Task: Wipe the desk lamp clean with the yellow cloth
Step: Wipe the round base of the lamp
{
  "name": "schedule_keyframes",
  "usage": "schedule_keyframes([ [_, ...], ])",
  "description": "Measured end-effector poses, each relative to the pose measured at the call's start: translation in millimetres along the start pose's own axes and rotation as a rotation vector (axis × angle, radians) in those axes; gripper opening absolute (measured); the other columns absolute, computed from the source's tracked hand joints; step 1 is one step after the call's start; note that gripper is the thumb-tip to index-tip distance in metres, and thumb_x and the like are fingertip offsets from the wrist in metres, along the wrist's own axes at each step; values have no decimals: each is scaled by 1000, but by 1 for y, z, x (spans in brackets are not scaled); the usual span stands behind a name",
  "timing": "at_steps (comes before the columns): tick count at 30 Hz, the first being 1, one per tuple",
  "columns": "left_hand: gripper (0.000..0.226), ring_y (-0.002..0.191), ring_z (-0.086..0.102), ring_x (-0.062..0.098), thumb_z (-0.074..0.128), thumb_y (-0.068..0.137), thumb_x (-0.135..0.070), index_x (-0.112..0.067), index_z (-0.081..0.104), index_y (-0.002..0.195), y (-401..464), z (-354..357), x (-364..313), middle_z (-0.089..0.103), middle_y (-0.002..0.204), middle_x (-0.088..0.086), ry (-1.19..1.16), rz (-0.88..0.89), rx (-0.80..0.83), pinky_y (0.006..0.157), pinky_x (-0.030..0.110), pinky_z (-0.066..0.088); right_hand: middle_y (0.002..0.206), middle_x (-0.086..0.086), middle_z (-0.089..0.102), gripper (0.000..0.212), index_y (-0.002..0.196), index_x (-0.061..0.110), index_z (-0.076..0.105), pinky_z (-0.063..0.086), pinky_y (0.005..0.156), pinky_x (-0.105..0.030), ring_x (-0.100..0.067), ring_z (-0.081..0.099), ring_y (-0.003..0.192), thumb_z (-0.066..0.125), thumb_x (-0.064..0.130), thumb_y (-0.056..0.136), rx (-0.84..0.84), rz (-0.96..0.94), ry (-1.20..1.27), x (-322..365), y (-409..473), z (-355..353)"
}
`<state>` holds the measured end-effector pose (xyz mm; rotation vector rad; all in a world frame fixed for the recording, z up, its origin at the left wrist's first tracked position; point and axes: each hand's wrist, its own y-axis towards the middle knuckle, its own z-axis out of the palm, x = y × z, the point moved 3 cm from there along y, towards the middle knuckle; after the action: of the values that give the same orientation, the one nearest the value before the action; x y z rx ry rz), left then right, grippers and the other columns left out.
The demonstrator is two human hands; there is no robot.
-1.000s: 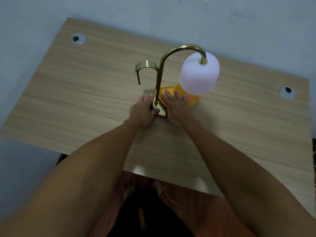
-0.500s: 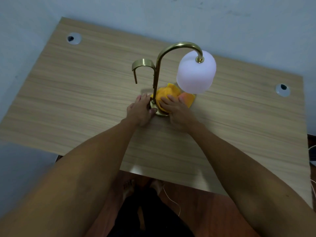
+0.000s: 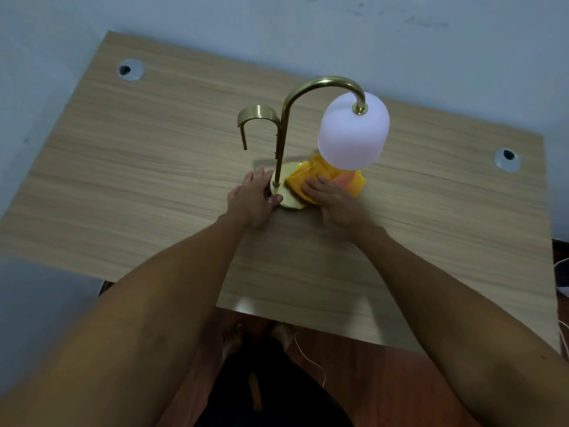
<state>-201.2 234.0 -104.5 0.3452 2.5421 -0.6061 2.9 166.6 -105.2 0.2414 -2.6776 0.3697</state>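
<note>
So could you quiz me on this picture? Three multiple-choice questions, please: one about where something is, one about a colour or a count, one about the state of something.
1. Where does the yellow cloth lie?
A. draped over the lampshade
B. on the lamp's round base and the desk beside it, below the shade
C. on the floor

2. How many round cable holes show in the desk?
A. none
B. two
C. four

3. What is the right hand doing?
A. pressing flat on the cloth
B. hanging beside the desk
C. gripping the shade

Answers:
1 B: the cloth covers part of the brass base under the white shade.
2 B: one hole sits at the far left, another at the right.
3 A: its fingers lie stretched out on the cloth, while the left hand rests on the base.
</note>
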Motion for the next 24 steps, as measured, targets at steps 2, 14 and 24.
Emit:
schedule_keyframes([
  [2,65,154,20,22,58,96,-41,-31,32,154,2,0,2,34,158,-6,8,6,-7,113,52,28,161,-13,43,67,151,9,50,29,120,-60,-40,33,151,31,5,87,2,68,-8,5,19,-6],
  [14,63,155,18,21,58,96,-43,-34,32,153,2,-3,2,30,161,-8,10,-7,31,114,52,28,165,-14,33,71,155,9,43,10,128,-44,-33,24,156,41,-13,88,-1,60,60,7,29,-6],
  [24,59,134,55,22,65,94,-44,-18,48,145,-14,-53,-30,61,141,9,-344,123,-98,106,30,42,167,-13,30,67,156,10,38,25,121,-59,-37,22,155,43,0,90,31,118,-64,28,10,-4],
])
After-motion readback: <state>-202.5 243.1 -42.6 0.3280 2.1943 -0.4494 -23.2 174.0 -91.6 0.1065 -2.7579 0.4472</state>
